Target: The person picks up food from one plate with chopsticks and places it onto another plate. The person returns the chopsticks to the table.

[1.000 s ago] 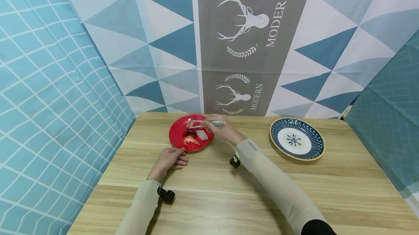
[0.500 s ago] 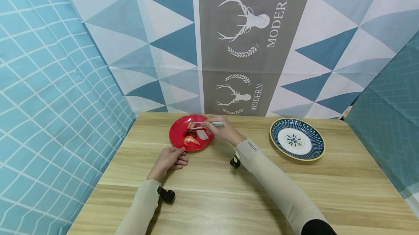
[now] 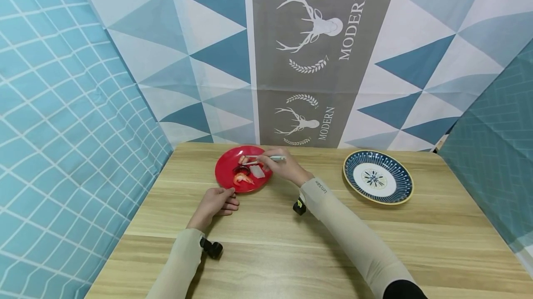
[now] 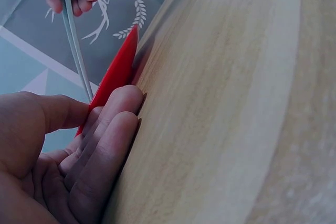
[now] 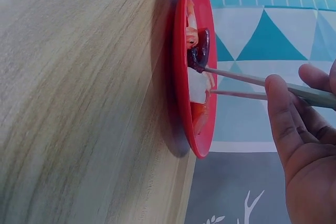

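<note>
At the rim of a red plate point(image 3: 222, 176), my left hand point(image 3: 215, 202) pinches the near edge, thumb above and fingers beneath. My right hand point(image 3: 283, 165) holds a pair of pale chopsticks point(image 5: 239, 77) over the plate. Their slightly parted tips reach down by a pinkish piece point(image 3: 243, 159) and a dark, glossy curved piece point(image 3: 241, 170). Nearer me on the plate lies an orange shrimp point(image 3: 243, 179). A white flat piece point(image 3: 257, 171) sits to its right, and an orange-red piece point(image 5: 199, 116) lies beside it, partly covered by my right hand in the head view.
To the right on the wooden table point(image 3: 266, 252) stands a blue-and-white patterned plate point(image 3: 378, 176) with a yellowish rim. Behind the table's back edge hangs a patterned cloth point(image 3: 216, 58). A blue checked cloth point(image 3: 62, 127) borders the left side.
The chopstick tips have dipped slightly toward me over the red plate. My left hand and both plates stay where they were.
</note>
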Demonstrator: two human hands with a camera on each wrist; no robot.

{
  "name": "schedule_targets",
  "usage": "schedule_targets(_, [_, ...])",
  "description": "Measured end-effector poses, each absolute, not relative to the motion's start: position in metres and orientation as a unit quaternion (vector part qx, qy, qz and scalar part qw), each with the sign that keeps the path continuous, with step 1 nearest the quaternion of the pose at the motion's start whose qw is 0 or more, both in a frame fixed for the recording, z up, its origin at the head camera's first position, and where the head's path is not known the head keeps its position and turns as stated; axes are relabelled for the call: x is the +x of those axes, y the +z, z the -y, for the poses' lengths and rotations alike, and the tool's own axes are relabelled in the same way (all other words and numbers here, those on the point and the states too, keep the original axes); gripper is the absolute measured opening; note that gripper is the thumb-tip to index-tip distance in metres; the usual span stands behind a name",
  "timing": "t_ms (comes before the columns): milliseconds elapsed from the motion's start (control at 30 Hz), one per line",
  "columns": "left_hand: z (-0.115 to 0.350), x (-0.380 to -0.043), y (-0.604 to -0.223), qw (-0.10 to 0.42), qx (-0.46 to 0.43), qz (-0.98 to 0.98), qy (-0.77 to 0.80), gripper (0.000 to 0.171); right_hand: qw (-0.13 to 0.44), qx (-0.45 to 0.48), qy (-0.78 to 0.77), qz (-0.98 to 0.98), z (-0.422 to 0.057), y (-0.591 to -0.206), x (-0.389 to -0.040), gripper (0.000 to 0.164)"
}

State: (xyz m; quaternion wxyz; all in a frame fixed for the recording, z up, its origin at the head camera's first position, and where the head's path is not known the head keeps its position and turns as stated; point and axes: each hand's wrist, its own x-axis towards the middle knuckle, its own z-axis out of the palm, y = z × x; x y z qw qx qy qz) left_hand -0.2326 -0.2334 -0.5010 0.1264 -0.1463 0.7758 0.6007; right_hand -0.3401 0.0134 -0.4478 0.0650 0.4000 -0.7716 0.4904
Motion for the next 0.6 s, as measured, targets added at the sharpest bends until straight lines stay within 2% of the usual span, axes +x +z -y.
schedule_targets(300, [0.2335, -0.2323, -0.5022, 0.124, -0.151, -0.777, 0.599, 0.036, 0.055, 0.397, 0.498, 0.769, -0.0142, -0.4478, -0.3387, 0.022])
schedule_targets(600, [0.233, -0.2314, -0.5009, 0.126, -0.152, -0.775, 0.6, 0.036, 0.054, 0.379, 0.525, 0.76, -0.0131, -0.4499, -0.3369, 0.015])
